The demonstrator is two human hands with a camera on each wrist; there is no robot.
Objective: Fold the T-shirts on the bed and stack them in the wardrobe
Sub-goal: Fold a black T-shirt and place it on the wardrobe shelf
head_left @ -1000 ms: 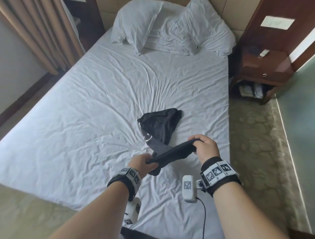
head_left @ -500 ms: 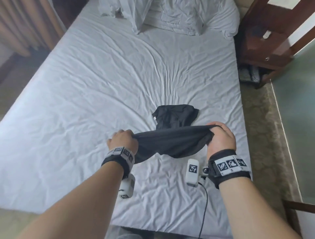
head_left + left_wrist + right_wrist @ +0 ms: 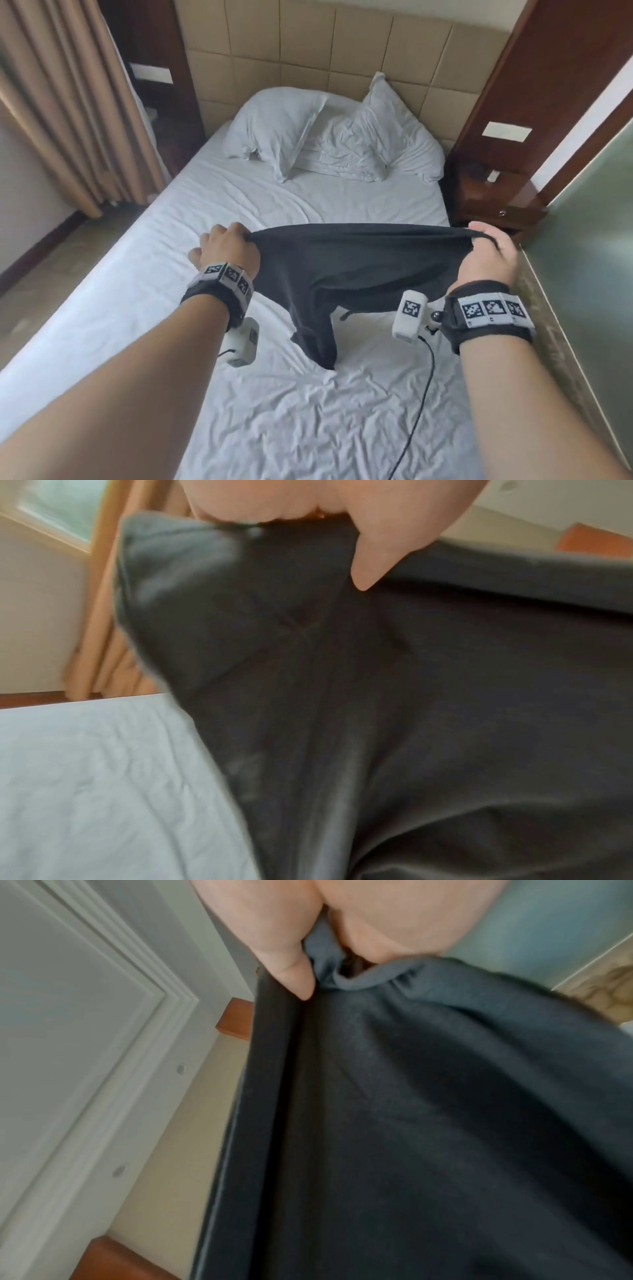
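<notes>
A: Where is the black T-shirt (image 3: 349,270)?

B: Held up over the bed (image 3: 291,411), stretched taut between both hands; its top edge runs nearly level, and a bunched part hangs down from the middle, the lowest fold looking to reach the white sheet.

A: And the left hand (image 3: 229,251)?

B: Fingers curled round one end of the cloth, thumb pressed against the fabric; the wrist view shows the pinch close up.

A: The right hand (image 3: 489,260)?

B: Clenched on the other end; cloth bunches between thumb and palm.

A: Anything else?

B: Two white pillows (image 3: 329,133) lie against the padded headboard (image 3: 308,58); a dark wooden nightstand (image 3: 496,198) stands beside the bed.
</notes>
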